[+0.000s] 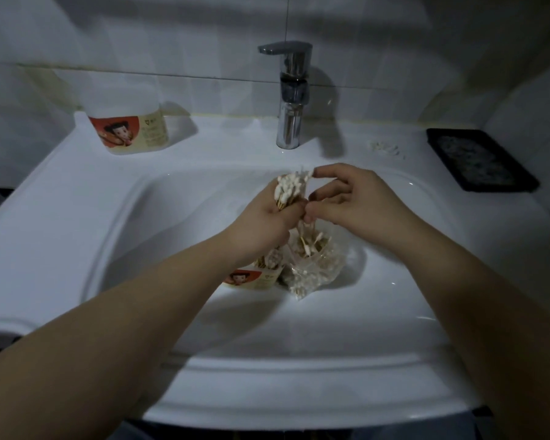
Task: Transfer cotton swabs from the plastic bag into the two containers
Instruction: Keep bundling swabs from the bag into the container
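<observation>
A home bathroom: a white ceramic washbasin [77,198] fills the frame, a chrome mixer tap [291,93] stands top centre against white wall tiles [140,36].

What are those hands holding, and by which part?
The left hand grips a bundle of cotton swabs round the sticks, cotton tips up. The right hand touches it with its fingertips; whether it pinches cannot be told.

— Top centre?
— Chrome faucet [290,122], upright on white sink [61,201] ledge, against tiled wall [140,33].
— Upper right?
— Black tray [480,160], flat on ledge near corner. White crumbs [384,148] between faucet and tray, apart from both.
</observation>
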The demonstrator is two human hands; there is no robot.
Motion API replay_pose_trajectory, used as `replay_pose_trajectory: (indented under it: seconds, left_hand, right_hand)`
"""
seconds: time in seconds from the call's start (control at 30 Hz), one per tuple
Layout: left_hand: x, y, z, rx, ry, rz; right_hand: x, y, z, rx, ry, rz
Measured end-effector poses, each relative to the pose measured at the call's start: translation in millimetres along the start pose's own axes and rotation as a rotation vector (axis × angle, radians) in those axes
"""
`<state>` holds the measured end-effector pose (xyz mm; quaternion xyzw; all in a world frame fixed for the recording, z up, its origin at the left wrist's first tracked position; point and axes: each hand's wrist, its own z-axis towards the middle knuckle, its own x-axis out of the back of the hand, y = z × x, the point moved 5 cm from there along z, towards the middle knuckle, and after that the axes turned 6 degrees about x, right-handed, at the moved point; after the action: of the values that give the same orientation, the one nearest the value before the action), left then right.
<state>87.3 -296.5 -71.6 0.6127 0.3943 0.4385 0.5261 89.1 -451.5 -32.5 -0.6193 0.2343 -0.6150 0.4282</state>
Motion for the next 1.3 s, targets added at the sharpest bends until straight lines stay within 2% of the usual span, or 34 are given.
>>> replay_pose_trajectory:
  seconds: [0.13,0.3,0.43,0.67,0.77,0.9,1.03,1.17,1.23,1.3]
  left_hand:
    - [9,-4,2,0.099,0.062,-0.221]
    - [12,-2,5,0.13,0.062,-0.448]
    - [5,-1,3,0.136,0.013,-0.509]
    - [4,-3,2,0.169,-0.015,-0.472]
    - [7,-5,3,0.186,0.069,-0.511]
    - [23,-9,6,0.227,0.271,-0.603]
    - [39,-14,7,0.236,0.395,-0.499]
    - [29,-10,4,0.186,0.285,-0.257]
    - [19,-9,4,0.155,0.216,-0.225]
    - [13,-8,2,0.149,0.215,-0.242]
  right_hand:
    - [-10,-3,-6,0.037,-0.128,-0.105]
    - [-20,-1,-5,0.029,-0.171,-0.22]
    - [-27,-1,-5,0.046,-0.218,-0.288]
    - [-20,-2,-2,0.056,-0.157,-0.271]
    - [-17,-2,-2,0.047,-0.172,-0.264]
    - [-15,-4,-5,0.051,-0.229,-0.285]
    - [-10,-7,-5,0.083,-0.162,-0.254]
    - [-9,-8,-2,0.111,-0.081,-0.25]
    - [-12,-6,-3,0.115,-0.086,-0.269]
    - [-17,-6,-3,0.13,-0.125,-0.302]
